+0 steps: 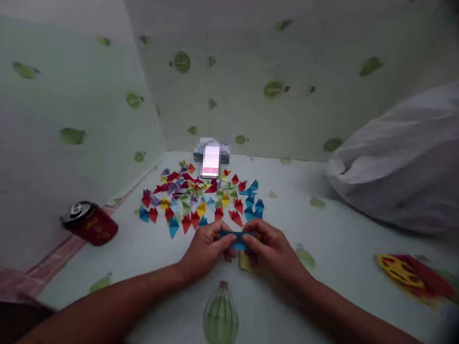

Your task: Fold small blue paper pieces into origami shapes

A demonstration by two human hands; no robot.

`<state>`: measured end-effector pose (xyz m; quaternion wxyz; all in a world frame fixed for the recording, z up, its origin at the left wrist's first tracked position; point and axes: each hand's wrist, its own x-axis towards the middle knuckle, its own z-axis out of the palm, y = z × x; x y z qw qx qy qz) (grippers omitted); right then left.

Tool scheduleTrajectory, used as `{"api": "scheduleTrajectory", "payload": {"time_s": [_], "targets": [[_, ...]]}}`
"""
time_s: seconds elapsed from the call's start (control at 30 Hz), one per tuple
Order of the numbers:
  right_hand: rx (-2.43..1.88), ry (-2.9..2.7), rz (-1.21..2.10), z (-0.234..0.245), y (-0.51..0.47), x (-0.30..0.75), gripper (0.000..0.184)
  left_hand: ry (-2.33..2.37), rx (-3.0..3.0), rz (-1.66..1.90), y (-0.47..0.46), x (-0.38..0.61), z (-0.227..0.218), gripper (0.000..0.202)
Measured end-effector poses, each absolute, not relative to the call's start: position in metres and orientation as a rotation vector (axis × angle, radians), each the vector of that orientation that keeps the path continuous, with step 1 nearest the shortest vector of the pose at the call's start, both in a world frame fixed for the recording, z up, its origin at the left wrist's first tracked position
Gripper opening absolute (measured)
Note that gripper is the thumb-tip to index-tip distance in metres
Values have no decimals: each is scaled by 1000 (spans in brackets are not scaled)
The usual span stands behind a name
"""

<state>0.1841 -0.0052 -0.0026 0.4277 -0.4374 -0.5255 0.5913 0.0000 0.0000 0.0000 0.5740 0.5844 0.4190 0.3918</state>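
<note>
My left hand (207, 247) and my right hand (274, 250) meet over a sheet with a watermelon print (324, 277). Together they pinch a narrow folded strip of blue paper (237, 237), one hand at each end. Both hands have their fingers closed on it. A yellow paper piece (245, 262) lies partly hidden under my right hand. Just beyond the hands lies a spread of several small folded paper triangles (201, 196) in red, blue, yellow, green and purple.
A red drink can (90, 222) lies on its side at the left edge of the sheet. A small box or packet (211, 153) stands behind the paper pieces against the wall. A white pillow (408, 159) fills the right. A red and yellow print (411, 274) marks the sheet.
</note>
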Motion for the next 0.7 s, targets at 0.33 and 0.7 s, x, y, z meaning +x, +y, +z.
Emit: {"api": "scheduleTrajectory", "payload": {"time_s": [0.33,0.7], "targets": [[-1068,-1305,1584,-7,-10,181,30,924,1303,884,3,2,1,36],[-1035,-1204,1592,-5,-10,180,36,868,1327,898,1,1,0,37]]}}
